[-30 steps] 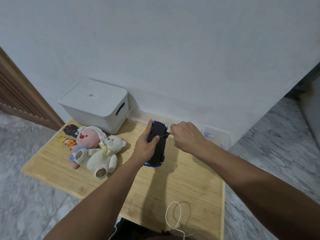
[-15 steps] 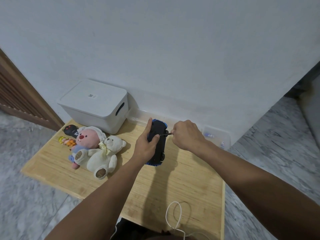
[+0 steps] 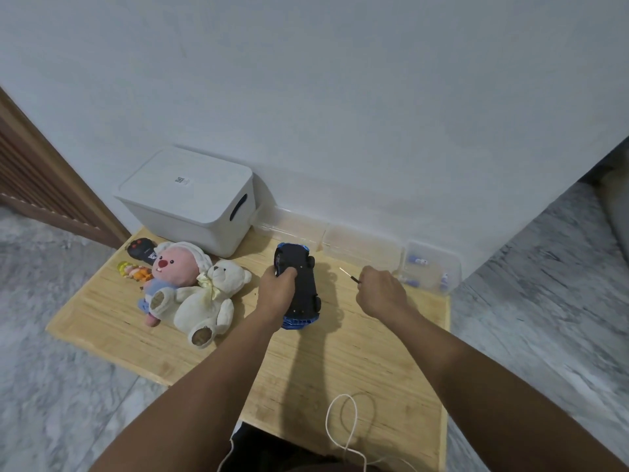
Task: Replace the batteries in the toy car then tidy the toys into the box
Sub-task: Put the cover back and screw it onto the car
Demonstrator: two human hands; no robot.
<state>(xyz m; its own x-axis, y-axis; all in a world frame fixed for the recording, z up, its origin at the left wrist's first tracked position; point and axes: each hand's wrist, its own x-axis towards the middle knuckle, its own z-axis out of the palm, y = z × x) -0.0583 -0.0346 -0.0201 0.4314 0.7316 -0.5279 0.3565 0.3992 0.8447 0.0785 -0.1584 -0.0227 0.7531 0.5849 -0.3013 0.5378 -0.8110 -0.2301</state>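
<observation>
At centre frame, on the wooden table (image 3: 374, 356): toy car (image 3: 301, 284) lying belly-up, black underside exposed, nose toward the wall. Left hand (image 3: 276, 294) curled round the car's left flank, thumb over the underside, holding it steady. Right hand (image 3: 383, 296) just right of the car and apart from it, fingers pinched on a small screwdriver (image 3: 349, 275), tip pointing up-left at the car and touching nothing. At upper left: white box (image 3: 190, 199) against the wall, lid on. Just below it, at left of frame: pink plush (image 3: 173, 270), white teddy bear (image 3: 207, 301), a small orange figure (image 3: 134, 271) and a black remote control (image 3: 141, 248), all on the table, none boxed. At right of centre, along the wall: clear trays (image 3: 430, 267) holding small blue-and-white items, possibly batteries; too small to confirm. Judged progress: early stage. Battery cover apparently in place; screw state not discernible. Remaining: cover removal, battery swap, refastening, box opening, stowing of all toys.
</observation>
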